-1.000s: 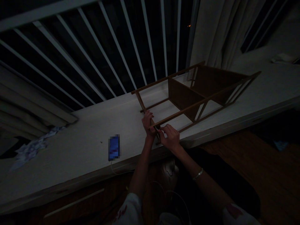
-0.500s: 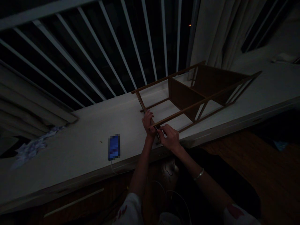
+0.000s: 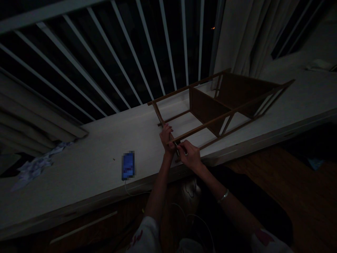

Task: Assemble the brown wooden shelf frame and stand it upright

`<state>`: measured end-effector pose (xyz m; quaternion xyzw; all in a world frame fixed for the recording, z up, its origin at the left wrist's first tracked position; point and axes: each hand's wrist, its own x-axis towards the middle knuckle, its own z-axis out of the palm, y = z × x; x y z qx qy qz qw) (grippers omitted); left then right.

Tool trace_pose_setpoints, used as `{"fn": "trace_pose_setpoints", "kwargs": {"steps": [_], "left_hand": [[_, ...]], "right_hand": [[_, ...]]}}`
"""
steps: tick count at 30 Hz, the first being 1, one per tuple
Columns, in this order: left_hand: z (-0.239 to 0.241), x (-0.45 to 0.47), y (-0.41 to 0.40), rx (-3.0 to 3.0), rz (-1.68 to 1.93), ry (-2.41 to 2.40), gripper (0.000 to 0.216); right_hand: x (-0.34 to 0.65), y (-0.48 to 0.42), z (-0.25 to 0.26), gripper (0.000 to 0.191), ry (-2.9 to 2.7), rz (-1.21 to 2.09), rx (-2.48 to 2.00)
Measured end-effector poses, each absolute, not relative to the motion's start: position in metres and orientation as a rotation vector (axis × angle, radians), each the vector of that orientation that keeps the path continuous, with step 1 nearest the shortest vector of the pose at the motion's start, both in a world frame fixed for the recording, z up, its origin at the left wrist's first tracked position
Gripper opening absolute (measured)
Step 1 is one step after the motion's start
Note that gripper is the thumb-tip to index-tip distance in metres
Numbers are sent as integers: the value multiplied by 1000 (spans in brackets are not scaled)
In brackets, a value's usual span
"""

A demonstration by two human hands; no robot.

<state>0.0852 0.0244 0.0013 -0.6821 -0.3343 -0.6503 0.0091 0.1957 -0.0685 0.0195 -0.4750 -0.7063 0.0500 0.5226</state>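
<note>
A brown wooden shelf rack [image 3: 207, 105] lies on its side on the pale window ledge, its near end toward me. My left hand [image 3: 166, 137] is closed around the crossbar at that end, close to the corner with a long rail. Just right of it, my right hand [image 3: 190, 153] is pinched at the same corner. A small light glint shows at its fingertips, but the thing held is too small and dark to name. A silvery bracelet [image 3: 223, 196] circles my right wrist.
A phone [image 3: 128, 166] with a lit blue screen lies on the ledge [image 3: 100, 147], a white cable [image 3: 131, 194] running from it over the edge. White bars [image 3: 147, 49] stand behind. Curtains [image 3: 242, 35] hang at both sides, and crumpled cloth [image 3: 37, 165] lies left.
My right hand's fingers have shifted slightly at the corner. The left hand and the rack stay where they were.
</note>
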Motion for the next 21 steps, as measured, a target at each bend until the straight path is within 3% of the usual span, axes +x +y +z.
{"fn": "trace_pose_setpoints", "kwargs": {"steps": [21], "left_hand": [[4, 84, 24, -2147, -2015, -1082, 76]], "right_hand": [[191, -67, 17, 13, -1745, 387, -1087]]}}
